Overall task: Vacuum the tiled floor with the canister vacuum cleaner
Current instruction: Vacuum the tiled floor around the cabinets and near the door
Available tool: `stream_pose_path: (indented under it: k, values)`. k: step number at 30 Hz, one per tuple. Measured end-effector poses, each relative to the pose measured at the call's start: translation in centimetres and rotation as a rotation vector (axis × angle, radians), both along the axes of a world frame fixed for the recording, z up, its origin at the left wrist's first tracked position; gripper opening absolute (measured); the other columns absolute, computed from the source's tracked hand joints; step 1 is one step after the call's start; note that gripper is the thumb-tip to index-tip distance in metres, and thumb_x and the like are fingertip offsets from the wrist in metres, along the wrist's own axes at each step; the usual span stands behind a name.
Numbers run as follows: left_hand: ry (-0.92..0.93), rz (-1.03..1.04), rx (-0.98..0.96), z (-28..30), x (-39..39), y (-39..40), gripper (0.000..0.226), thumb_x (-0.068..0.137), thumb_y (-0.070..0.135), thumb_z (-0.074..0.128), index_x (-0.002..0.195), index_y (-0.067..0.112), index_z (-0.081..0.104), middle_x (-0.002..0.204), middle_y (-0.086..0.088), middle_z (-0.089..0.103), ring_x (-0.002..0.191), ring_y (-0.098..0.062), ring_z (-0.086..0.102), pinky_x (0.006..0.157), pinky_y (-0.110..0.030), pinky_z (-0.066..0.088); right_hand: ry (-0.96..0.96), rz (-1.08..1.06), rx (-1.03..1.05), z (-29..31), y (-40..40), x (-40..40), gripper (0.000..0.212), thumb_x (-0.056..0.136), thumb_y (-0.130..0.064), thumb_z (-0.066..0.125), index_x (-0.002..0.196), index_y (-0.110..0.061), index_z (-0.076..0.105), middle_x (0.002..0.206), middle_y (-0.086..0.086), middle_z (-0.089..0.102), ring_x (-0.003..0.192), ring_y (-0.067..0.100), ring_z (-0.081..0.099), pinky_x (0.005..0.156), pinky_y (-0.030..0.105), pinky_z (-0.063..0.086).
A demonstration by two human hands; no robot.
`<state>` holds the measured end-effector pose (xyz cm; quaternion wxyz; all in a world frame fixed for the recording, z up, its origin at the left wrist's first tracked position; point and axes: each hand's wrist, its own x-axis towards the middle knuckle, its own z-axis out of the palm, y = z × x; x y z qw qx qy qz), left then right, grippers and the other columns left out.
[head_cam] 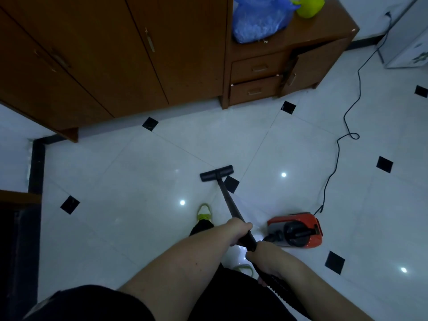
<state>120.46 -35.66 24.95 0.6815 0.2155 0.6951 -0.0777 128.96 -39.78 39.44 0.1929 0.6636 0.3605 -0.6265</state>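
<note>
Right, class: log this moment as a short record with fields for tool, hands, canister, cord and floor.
tool: floor nozzle flat on the tiled floor, on a black wand
left hand: grips the wand, further forward
right hand: grips the wand's rear end, by the hose
canister: orange, on the floor to the right
cord: runs from the canister toward the far wall

Brown wooden wardrobe (97,54) with metal door handles, standing along the far wall. Beside it, a low brown cabinet (278,72) with two drawers and a side door standing ajar; on its top, a blue plastic bag (259,18) and a yellow-green plastic object (308,5). White appliance (410,40) at far right.
</note>
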Motion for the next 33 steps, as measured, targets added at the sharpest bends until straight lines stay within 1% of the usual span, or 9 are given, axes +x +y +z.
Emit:
stream_pose_path:
  k: [8,12,15,18,20,23,27,30,33]
  values:
    - [-0.009,-0.038,0.013,2.5,0.5,-0.8,0.041,0.087,0.026,0.055,0.120,0.000,0.051,0.107,-0.013,0.064,0.088,-0.029,0.067,0.083,-0.042,0.058,0.022,-0.078,0.006,0.1,-1.6,0.9,0.017,0.089,-0.022,0.048,0.087,-0.005,0.050,0.063,0.014,0.061,0.062,0.036,0.066,0.062,0.039,0.054]
    - [0.031,-0.147,0.040,1.8,-1.0,1.6,0.050,0.082,0.029,0.058,0.124,0.002,0.051,0.109,-0.011,0.063,0.094,-0.030,0.064,0.085,-0.042,0.056,0.061,-0.188,-0.010,-0.3,0.2,-0.6,0.015,0.090,-0.018,0.043,0.084,-0.004,0.047,0.059,0.012,0.054,0.065,0.039,0.065,0.061,0.040,0.050]
    - [0.094,-0.274,0.093,1.4,-2.3,4.5,0.051,0.083,0.033,0.058,0.125,0.005,0.051,0.116,-0.009,0.060,0.099,-0.028,0.061,0.087,-0.039,0.055,0.037,-0.270,0.027,-0.9,2.5,-2.5,0.018,0.094,-0.019,0.040,0.080,-0.009,0.044,0.065,0.007,0.050,0.055,0.024,0.057,0.052,0.027,0.045]
    - [0.140,-0.399,0.153,0.8,-3.7,8.3,0.049,0.083,0.033,0.059,0.123,0.005,0.054,0.113,-0.007,0.060,0.099,-0.025,0.061,0.086,-0.035,0.054,-0.016,-0.239,0.104,-1.4,5.4,-4.4,0.021,0.097,-0.027,0.037,0.082,-0.014,0.045,0.075,0.000,0.050,0.060,0.013,0.049,0.054,0.025,0.038]
    - [0.141,-0.496,0.181,0.1,-4.3,11.1,0.051,0.082,0.033,0.059,0.125,0.006,0.054,0.115,-0.008,0.060,0.100,-0.024,0.060,0.085,-0.033,0.054,-0.005,-0.276,0.112,-1.8,7.6,-5.7,0.021,0.099,-0.027,0.035,0.093,-0.010,0.047,0.083,0.002,0.053,0.070,0.017,0.052,0.062,0.027,0.042]
    - [0.127,-0.676,0.217,-0.6,-4.6,15.5,0.053,0.083,0.034,0.058,0.127,0.005,0.053,0.119,-0.010,0.060,0.103,-0.025,0.060,0.084,-0.032,0.054,-0.001,-0.394,0.113,-2.7,11.0,-7.3,0.024,0.099,-0.028,0.036,0.099,-0.007,0.048,0.089,0.006,0.056,0.078,0.021,0.057,0.066,0.029,0.047]
    - [0.104,-0.863,0.246,-1.3,-3.2,20.9,0.053,0.083,0.036,0.060,0.125,0.004,0.055,0.119,-0.011,0.060,0.103,-0.027,0.061,0.089,-0.035,0.053,0.037,-0.641,0.106,-3.4,15.5,-7.9,0.021,0.094,-0.024,0.035,0.096,-0.008,0.049,0.075,0.005,0.054,0.066,0.025,0.058,0.064,0.034,0.053]
    - [0.081,-0.901,0.251,-1.7,-1.3,23.8,0.053,0.085,0.036,0.060,0.126,0.002,0.054,0.119,-0.013,0.060,0.104,-0.029,0.061,0.091,-0.039,0.053,0.082,-0.816,0.077,-3.6,18.2,-6.5,0.017,0.093,-0.019,0.036,0.090,-0.006,0.047,0.067,0.009,0.051,0.061,0.031,0.062,0.062,0.039,0.056]
    - [0.076,-0.876,0.255,-1.7,0.7,25.7,0.052,0.087,0.036,0.058,0.125,0.002,0.052,0.118,-0.012,0.060,0.100,-0.028,0.063,0.088,-0.038,0.055,0.068,-0.833,0.059,-3.9,20.2,-4.4,0.016,0.091,-0.015,0.037,0.083,-0.006,0.046,0.068,0.011,0.047,0.065,0.036,0.061,0.064,0.041,0.053]
